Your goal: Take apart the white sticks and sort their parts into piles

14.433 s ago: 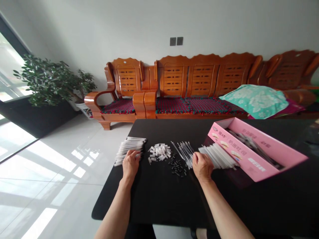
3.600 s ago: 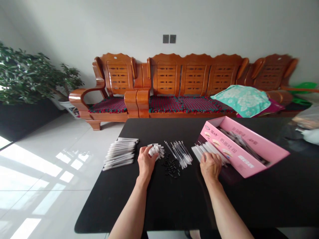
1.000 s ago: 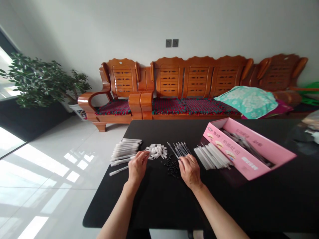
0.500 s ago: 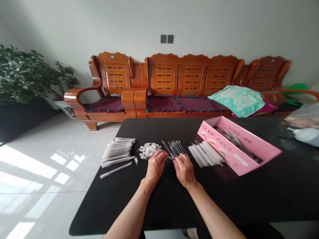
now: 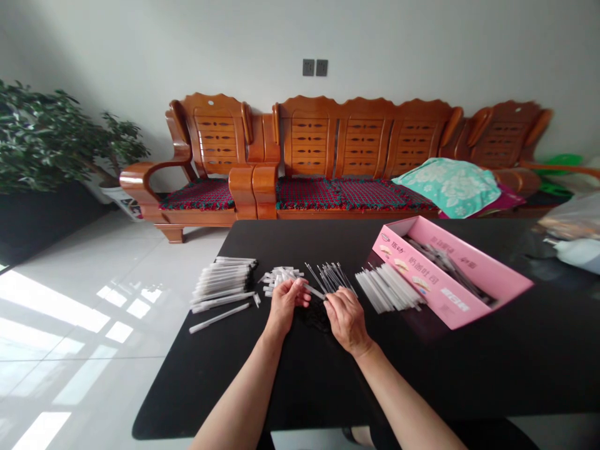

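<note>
A pale, translucent pen [image 5: 315, 291] spans the gap between my two hands above the black table. Its left end is between the thumb and fingers of my left hand [image 5: 284, 306]. The fingertips of my right hand [image 5: 347, 319] are closed on its right end. Below the hands is a heap of small black pen parts [image 5: 317, 319], partly hidden. White pen caps [image 5: 280, 275] are piled just beyond my left hand. Thin dark refills [image 5: 334, 275] fan out beyond my right hand, and translucent pen barrels [image 5: 391, 289] lie in a row to its right.
Capped pens [image 5: 222, 284] are stacked at the table's left side, with a single pen [image 5: 219, 318] in front. A pink box [image 5: 422, 275] holding dark sticks stands at the right. Behind the table [image 5: 469, 375] is a wooden sofa [image 5: 309, 140]; a plastic bag [image 5: 572, 219] is far right.
My left hand has shifted slightly left and turned, its thumb lifting, so more of the pen shows between the hands. The right hand stays in nearly the same place.
</note>
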The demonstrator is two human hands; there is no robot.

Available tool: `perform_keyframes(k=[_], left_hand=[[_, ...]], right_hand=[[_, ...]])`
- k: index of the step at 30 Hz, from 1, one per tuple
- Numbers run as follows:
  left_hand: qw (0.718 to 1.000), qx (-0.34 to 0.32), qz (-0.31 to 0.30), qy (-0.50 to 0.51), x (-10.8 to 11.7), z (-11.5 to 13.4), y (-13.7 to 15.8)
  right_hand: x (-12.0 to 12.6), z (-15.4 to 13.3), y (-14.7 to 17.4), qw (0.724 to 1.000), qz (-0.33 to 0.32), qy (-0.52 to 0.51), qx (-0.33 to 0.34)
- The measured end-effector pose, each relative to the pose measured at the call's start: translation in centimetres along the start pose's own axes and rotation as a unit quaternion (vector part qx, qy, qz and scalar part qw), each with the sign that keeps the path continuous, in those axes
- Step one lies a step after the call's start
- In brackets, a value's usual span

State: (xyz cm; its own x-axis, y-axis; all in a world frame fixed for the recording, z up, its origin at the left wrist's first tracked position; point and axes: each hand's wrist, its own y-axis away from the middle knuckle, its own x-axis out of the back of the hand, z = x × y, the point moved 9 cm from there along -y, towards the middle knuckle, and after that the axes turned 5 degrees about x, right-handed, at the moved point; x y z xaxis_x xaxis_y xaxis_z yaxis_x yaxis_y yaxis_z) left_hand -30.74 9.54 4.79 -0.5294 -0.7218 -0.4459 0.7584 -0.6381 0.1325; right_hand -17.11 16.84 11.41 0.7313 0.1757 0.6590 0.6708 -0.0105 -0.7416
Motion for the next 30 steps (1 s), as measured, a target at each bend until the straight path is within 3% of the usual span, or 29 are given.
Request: perform_keyframes(k=[13, 20, 30], left_hand=[[1.000, -0.010, 0.015, -0.009, 0.33, -0.07, 0.01], [0.999, -0.011, 0.048, -0.021, 0.70, 0.21, 0.25], [0.999, -0.017, 0.040, -0.026, 0.39, 0.37, 0.33]], right_hand=[[-0.96, 0.08, 0.19, 0.999, -0.040, 0.006, -0.009], [-0.67, -0.09, 0.14, 1.000, -0.020, -0.002, -0.001], [-0.90, -0.03, 0.07, 1.000, -0.019, 0.000, -0.004]])
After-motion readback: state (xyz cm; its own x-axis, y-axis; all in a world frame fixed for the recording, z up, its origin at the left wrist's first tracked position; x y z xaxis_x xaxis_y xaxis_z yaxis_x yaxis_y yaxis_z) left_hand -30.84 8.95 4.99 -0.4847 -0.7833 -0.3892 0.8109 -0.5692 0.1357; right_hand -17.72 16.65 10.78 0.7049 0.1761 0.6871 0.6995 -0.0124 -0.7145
